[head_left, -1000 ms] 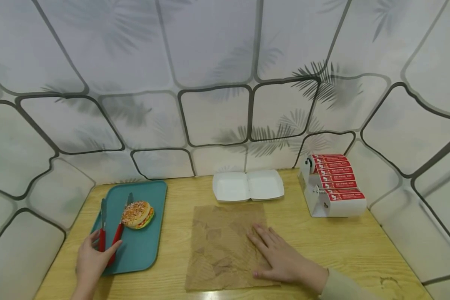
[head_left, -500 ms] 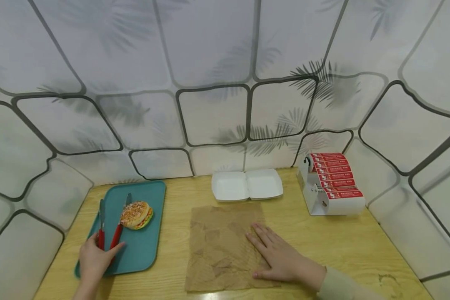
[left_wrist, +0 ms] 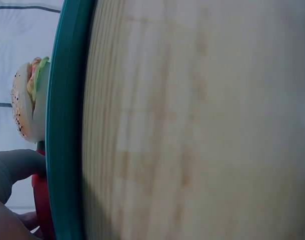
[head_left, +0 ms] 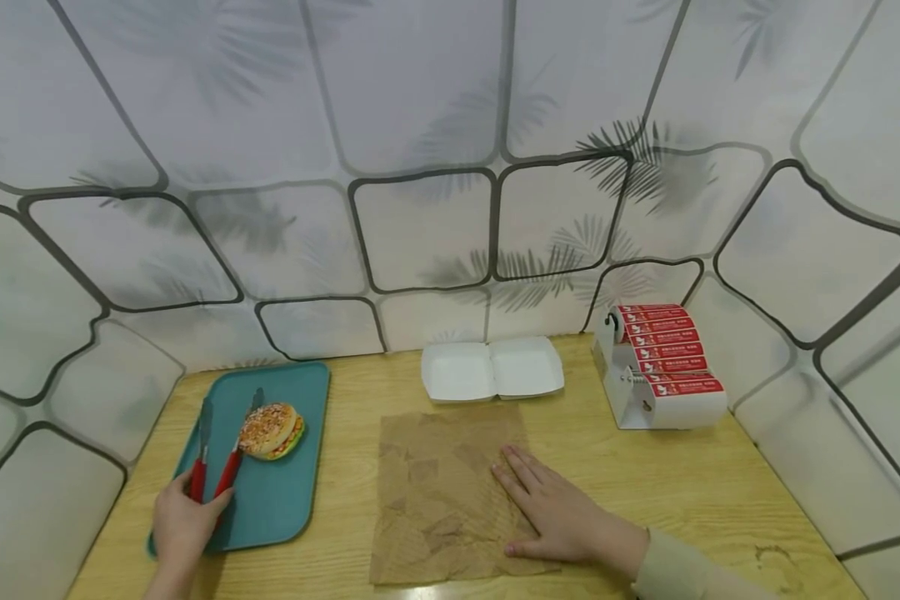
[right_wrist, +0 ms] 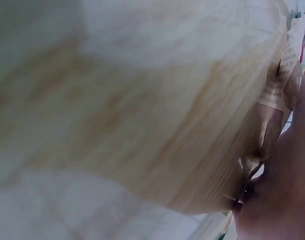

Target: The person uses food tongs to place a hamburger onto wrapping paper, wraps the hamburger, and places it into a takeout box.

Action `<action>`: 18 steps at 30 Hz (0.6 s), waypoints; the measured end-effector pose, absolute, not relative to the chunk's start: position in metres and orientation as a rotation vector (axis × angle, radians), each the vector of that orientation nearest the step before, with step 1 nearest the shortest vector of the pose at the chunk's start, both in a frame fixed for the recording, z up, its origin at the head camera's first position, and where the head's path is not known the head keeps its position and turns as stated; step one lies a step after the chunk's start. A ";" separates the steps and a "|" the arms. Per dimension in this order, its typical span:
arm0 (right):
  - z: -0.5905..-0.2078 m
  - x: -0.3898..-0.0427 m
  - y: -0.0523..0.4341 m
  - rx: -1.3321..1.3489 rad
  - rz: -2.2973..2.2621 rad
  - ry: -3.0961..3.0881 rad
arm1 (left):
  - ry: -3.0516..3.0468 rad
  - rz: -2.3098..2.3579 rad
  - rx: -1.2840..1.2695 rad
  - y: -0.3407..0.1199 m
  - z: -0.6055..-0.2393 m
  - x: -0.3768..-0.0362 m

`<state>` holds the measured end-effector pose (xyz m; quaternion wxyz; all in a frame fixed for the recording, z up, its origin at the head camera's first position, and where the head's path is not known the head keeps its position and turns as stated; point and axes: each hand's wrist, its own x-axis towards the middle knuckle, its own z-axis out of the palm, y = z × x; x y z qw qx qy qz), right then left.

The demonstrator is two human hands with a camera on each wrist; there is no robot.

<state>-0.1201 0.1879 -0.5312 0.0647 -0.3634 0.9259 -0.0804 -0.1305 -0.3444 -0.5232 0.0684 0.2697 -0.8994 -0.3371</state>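
Observation:
A teal tray [head_left: 277,500] lies at the left of the wooden table with a burger [head_left: 270,430] on it. My left hand [head_left: 182,523] grips the red handles of the tongs [head_left: 228,471], whose metal tips point toward the burger. In the left wrist view the tray rim [left_wrist: 67,125], the burger [left_wrist: 28,100] and a red tong handle [left_wrist: 42,210] show. My right hand [head_left: 558,508] lies flat, fingers straight, on the crumpled brown wrapping paper [head_left: 435,492] in the middle; the paper [right_wrist: 275,95] shows at the right wrist view's edge.
An open white clamshell box [head_left: 492,370] sits behind the paper. A white dispenser with a roll of red labels [head_left: 663,367] stands at the back right. Patterned wall panels close in the table on three sides.
The left hand has tightened round the tong handles and drawn the tongs slightly nearer the burger. The right hand stays flat on the paper.

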 end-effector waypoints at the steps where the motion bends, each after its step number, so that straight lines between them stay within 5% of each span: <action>1: -0.531 -0.120 0.188 -1.103 -0.242 2.797 | -2.700 -1.025 0.825 -0.345 -0.524 -0.130; 18: -0.530 -0.120 0.189 -1.169 -0.207 2.826 | -2.575 -1.153 0.990 -0.357 -0.511 -0.121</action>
